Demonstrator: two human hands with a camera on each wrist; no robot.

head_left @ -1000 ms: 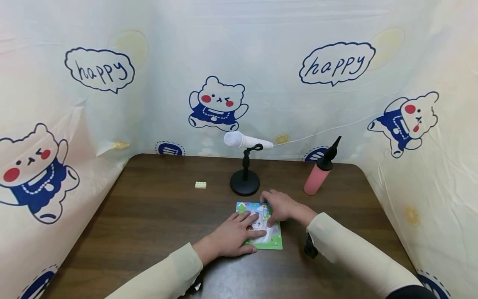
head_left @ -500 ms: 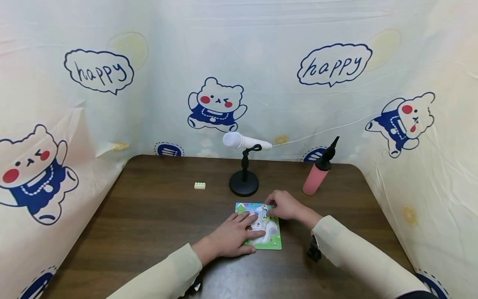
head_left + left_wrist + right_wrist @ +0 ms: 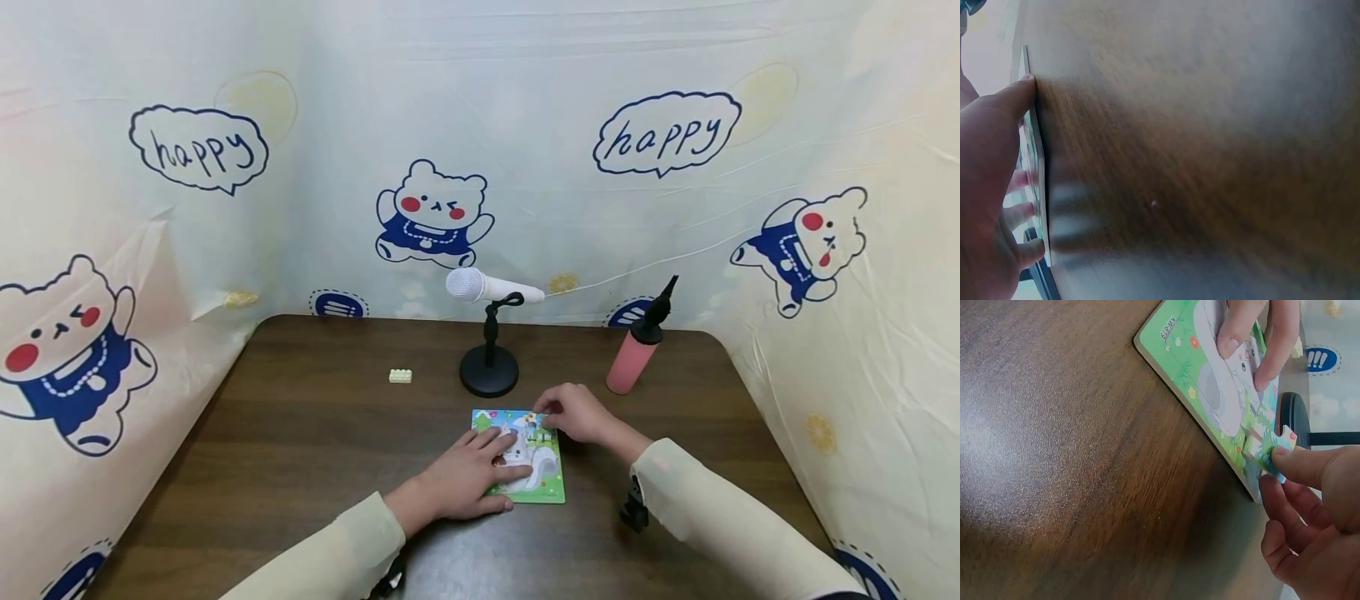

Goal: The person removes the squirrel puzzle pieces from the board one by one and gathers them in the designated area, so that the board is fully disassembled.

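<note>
A pale brick [image 3: 401,377] lies left of the microphone stand [image 3: 489,370]. Right of it stands a pink bottle [image 3: 633,362]; behind, printed cloth [image 3: 540,150].

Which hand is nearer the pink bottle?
Right: the right hand is in front and left of the pink bottle; the left hand rests farther left, on the puzzle.

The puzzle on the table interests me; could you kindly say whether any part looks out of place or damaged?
Yes: one piece, near the far right corner of the puzzle, is pinched by the right hand and tilted up, out of line with the flat picture. No damage shows, though the left hand covers part.
</note>
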